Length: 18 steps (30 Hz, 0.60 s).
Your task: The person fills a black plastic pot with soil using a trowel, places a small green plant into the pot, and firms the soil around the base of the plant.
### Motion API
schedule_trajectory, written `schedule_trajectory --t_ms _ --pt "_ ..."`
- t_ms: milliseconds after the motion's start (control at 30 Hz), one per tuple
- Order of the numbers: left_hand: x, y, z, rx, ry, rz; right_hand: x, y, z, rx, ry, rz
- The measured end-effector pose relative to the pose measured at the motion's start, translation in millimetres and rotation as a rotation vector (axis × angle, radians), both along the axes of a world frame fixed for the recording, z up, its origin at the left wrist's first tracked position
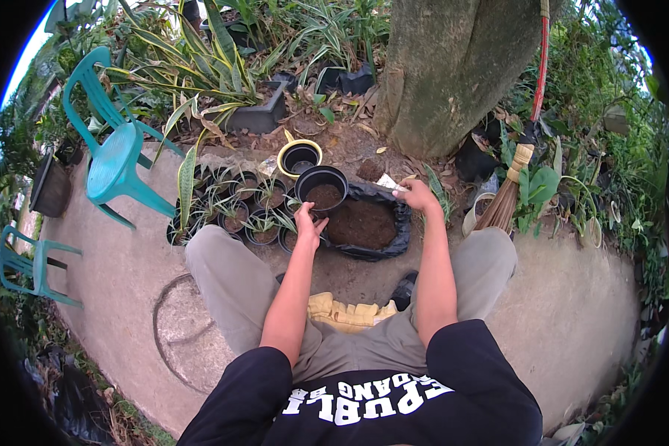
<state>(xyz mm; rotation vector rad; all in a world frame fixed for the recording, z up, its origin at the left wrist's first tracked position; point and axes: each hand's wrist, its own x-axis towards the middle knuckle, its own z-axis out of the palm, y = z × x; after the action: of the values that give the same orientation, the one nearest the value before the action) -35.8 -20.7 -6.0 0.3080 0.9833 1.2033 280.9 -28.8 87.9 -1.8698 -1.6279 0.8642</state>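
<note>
My left hand (308, 226) grips the lower near side of a round black plant pot (341, 177), tilted so that the brown soil inside shows. The pot is held over the left edge of a black plastic-lined container (400, 236) holding dark loose soil (360, 225). My right hand (418, 196) is closed on a small whitish tool (386, 181) at the container's far right edge. A clump of dark soil (369, 170) shows just beyond the tool; I cannot tell whether it rests on it. Left of the container, several small black pots hold spiky seedlings (234, 215).
Beyond the held pot stands a yellow-rimmed pot (299, 157). A tree trunk (453, 82) rises behind the container. To the right are a stick broom (507, 195) and a whitish pot (477, 212). Two green plastic chairs (115, 160) stand left, near a large variegated plant (215, 56).
</note>
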Motion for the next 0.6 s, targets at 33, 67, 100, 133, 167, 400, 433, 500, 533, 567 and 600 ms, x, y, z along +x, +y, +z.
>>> schedule_trajectory --t_ms 33,67,100,133,167,400,433,500,533,567,600 --pt "2 0 0 0.003 0.029 0.009 1 1 3 0.007 0.001 0.001" --pt "9 -2 3 0.000 0.059 0.014 2 1 5 0.008 0.002 -0.003" --pt "13 -4 8 -0.003 0.089 0.017 4 2 8 0.010 0.000 0.022" --pt "12 -5 10 -0.001 0.065 -0.011 3 2 9 0.020 -0.006 0.025" --pt "9 -8 11 0.002 0.038 -0.034 -2 2 14 0.031 -0.013 0.032" --pt "27 -2 7 0.025 0.043 -0.101 -26 1 20 0.193 0.111 0.035" --pt "30 -1 6 0.023 0.045 -0.117 -29 2 17 0.167 0.112 0.022" --pt "36 -5 5 0.004 0.076 -0.124 -32 -3 8 0.146 0.091 -0.010" --pt "38 -6 2 0.013 0.068 -0.125 -34 -5 4 0.135 0.080 -0.024" --pt "39 -6 0 0.025 0.063 -0.127 -35 -7 -1 0.136 0.083 -0.033" --pt "40 -6 -2 0.038 0.058 -0.128 -36 -9 -5 0.136 0.085 -0.042"
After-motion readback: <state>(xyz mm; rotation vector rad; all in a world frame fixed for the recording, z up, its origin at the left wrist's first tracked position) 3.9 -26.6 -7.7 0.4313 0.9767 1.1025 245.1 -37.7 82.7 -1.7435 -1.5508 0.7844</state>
